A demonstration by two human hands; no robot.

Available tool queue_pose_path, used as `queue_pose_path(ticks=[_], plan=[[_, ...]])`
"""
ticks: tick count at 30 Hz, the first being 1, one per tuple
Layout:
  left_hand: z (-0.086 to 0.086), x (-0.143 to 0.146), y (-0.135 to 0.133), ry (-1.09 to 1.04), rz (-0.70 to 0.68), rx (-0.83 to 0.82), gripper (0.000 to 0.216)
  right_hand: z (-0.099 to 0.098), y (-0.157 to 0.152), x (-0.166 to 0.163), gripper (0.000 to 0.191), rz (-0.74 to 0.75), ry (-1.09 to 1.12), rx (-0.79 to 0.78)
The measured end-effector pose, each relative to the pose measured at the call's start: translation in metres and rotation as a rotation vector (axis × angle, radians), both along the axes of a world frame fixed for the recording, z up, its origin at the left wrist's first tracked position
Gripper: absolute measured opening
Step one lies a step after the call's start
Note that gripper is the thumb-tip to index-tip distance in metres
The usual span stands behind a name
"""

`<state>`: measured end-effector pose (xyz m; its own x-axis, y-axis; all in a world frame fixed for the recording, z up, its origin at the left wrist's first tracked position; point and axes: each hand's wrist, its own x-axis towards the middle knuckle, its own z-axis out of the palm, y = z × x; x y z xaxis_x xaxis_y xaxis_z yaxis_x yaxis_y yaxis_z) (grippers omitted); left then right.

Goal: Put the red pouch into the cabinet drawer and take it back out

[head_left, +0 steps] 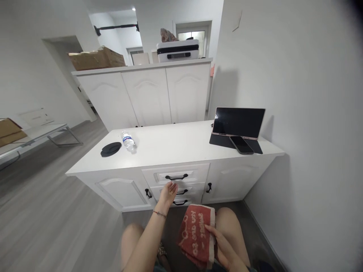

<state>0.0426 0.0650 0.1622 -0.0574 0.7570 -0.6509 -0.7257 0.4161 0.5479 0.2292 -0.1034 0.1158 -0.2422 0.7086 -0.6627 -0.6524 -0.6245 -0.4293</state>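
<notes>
My right hand (219, 245) grips a folded red towel (195, 234) with pale lettering and a pale border, held low between my knees. My left hand (169, 190) reaches out to the white cabinet, palm turned up and fingers loosely stretched. Its fingertips are just under the black handle (176, 177) of the top drawer (195, 172); whether they touch it I cannot tell. Two more black-handled drawers lie below, partly covered by that hand. All of the drawers look closed.
On the white countertop (170, 145) are a clear water bottle (128, 141), a flat black object (110, 149), a tablet propped upright (238, 121) and a phone (241, 145). Cabinet doors flank the drawers. Behind, a taller cabinet bears a cardboard box (98, 58) and a white suitcase (178, 51).
</notes>
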Motion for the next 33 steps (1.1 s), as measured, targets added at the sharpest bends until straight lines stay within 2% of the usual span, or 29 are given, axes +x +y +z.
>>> queue_pose_path(ticks=[6, 11, 16, 19, 22, 28, 33], plan=[[-0.012, 0.013, 0.024, -0.045, -0.009, -0.01, 0.011, -0.008, -0.003, 0.004, 0.021, -0.01, -0.01, 0.011], [-0.013, 0.014, 0.03, -0.06, 0.061, 0.078, 0.012, 0.001, -0.002, 0.007, 0.022, 0.06, -0.051, 0.017], [-0.018, 0.008, 0.029, -0.043, 0.041, 0.136, 0.011, -0.003, -0.003, 0.001, 0.023, -0.005, -0.022, -0.007], [-0.026, 0.006, 0.021, -0.039, 0.049, 0.171, 0.013, -0.005, -0.002, -0.005, 0.023, 0.01, 0.022, -0.005], [-0.035, 0.005, 0.007, -0.012, 0.044, 0.223, 0.019, 0.002, 0.001, -0.011, 0.027, 0.022, 0.025, -0.009], [-0.047, 0.003, -0.027, -0.036, 0.034, 0.266, 0.029, 0.033, 0.011, -0.022, 0.046, 0.024, 0.02, -0.01], [-0.056, 0.004, -0.059, -0.087, 0.053, 0.288, 0.035, 0.06, 0.02, -0.017, 0.038, -0.072, -0.004, 0.099]])
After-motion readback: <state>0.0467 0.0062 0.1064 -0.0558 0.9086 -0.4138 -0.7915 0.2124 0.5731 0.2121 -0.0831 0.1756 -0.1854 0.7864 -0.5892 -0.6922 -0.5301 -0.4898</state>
